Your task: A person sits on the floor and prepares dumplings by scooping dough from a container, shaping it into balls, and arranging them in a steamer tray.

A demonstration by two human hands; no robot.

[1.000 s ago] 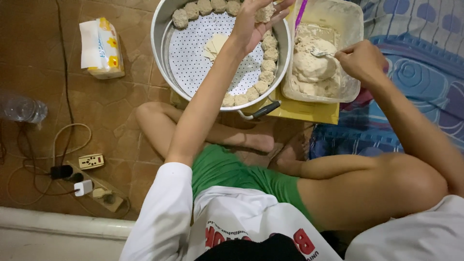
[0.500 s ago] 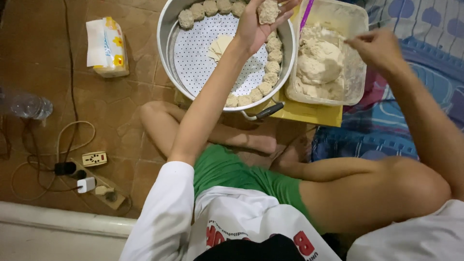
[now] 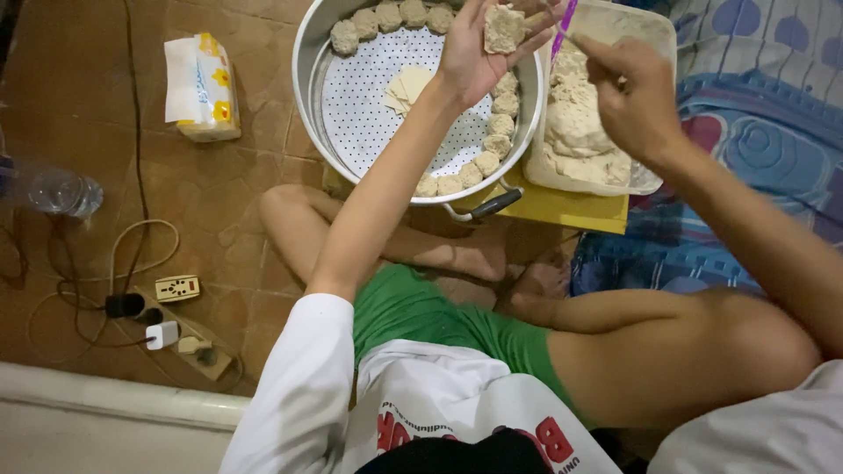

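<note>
My left hand (image 3: 474, 61) is raised over a round metal steamer pot (image 3: 309, 88) and holds a pale dumpling (image 3: 504, 28) in its fingers. My right hand (image 3: 630, 92) grips a spoon (image 3: 546, 19) and brings its tip to the dumpling. A clear plastic tub (image 3: 654, 35) of beige filling (image 3: 575, 127) sits just right of the pot, under my right hand. Several shaped dumplings (image 3: 492, 145) ring the perforated white tray (image 3: 369, 96) inside the pot. A small stack of flat wrappers (image 3: 404, 88) lies on the tray.
Pot and tub rest on a yellow board (image 3: 562, 206) on a brown tiled floor. A tissue pack (image 3: 202, 88), a water bottle (image 3: 57, 189) and a power strip with plugs and cables (image 3: 167, 329) lie left. A patterned blue mattress (image 3: 755, 132) is right. My crossed legs sit below.
My right hand lifted the spoon out of the tub's filling and moved left to the dumpling. My left hand turned the dumpling a little higher.
</note>
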